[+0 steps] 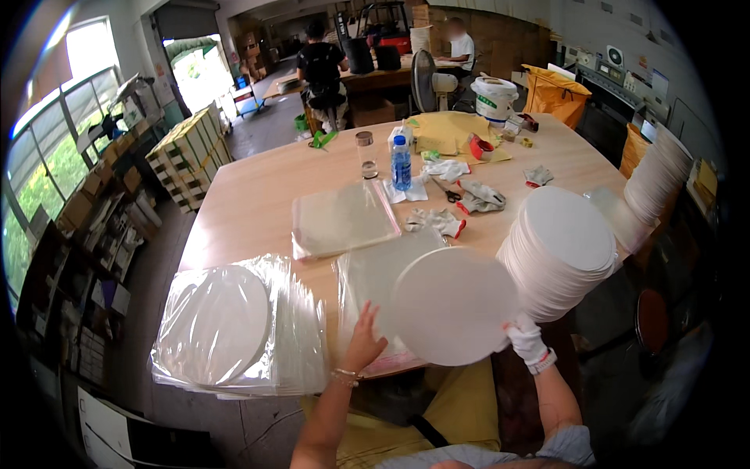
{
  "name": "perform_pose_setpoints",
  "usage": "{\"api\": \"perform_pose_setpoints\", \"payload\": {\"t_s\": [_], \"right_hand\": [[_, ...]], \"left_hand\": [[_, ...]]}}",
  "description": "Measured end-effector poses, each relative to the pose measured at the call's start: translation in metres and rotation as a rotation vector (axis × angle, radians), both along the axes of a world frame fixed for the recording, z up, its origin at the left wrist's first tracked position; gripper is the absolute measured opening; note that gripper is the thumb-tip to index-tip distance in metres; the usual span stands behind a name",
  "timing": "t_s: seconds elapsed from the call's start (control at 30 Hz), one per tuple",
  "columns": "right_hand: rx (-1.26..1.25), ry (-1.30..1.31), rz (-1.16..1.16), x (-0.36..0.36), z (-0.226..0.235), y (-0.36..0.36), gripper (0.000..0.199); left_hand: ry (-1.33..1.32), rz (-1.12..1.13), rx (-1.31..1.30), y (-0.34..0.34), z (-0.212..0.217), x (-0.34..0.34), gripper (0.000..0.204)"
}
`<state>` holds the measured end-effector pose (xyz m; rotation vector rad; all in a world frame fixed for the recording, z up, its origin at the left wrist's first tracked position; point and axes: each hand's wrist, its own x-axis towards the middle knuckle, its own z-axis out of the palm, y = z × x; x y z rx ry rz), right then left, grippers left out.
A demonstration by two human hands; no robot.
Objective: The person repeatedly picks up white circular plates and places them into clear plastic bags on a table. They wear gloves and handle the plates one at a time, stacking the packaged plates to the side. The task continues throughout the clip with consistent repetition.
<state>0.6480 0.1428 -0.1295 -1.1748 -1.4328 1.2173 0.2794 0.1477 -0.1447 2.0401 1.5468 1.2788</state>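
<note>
A round white disc [455,306] is gripped at its right edge by my right hand [525,341], which wears a white glove. The disc is held over a stack of clear plastic bags [363,289] at the table's front edge. My bare left hand [364,341] is over these bags, left of the disc, with its fingers spread and nothing in it. To the left lies a pile of discs in clear bags [226,324]. A tall stack of bare white discs [558,254] stands on the right.
Another stack of clear bags [344,217] lies further back on the table [258,191]. Beyond are a blue bottle [401,166], a glass jar [366,152], scissors [447,190], loose gloves [480,197], red tape [480,147] and a white bucket [494,100]. Two people are in the background.
</note>
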Motion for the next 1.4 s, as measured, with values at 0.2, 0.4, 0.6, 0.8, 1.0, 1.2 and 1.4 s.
{"api": "perform_pose_setpoints", "payload": {"t_s": [0.2,0.4,0.6,0.8,1.0,1.2,1.4], "right_hand": [[-0.341,0.437,-0.124,0.026,0.021,-0.091,0.030],[-0.556,0.400,0.122,0.007,0.008,-0.123,0.030],[-0.607,0.424,-0.032,-0.052,-0.013,-0.098,0.021],[-0.629,0.858,-0.252,-0.079,-0.034,-0.083,0.017],[-0.611,0.889,-0.347,-0.106,-0.024,-0.079,0.016],[-0.683,0.891,-0.389,-0.116,-0.001,-0.076,0.012],[-0.645,0.822,-0.407,-0.114,-0.002,-0.082,0.018]], "left_hand": [[0.780,-0.030,-0.212,0.017,-0.031,0.015,0.015],[0.759,-0.035,-0.169,0.050,-0.057,0.011,0.014],[0.550,-0.098,0.109,0.031,-0.021,-0.004,0.018],[0.014,0.459,-0.445,0.016,-0.007,-0.005,0.026],[-0.881,0.063,-0.473,-0.009,-0.021,0.023,0.025],[-1.240,0.120,-0.137,-0.009,-0.077,0.118,0.020],[-0.696,0.022,-0.206,-0.040,-0.080,0.131,0.021]]}}
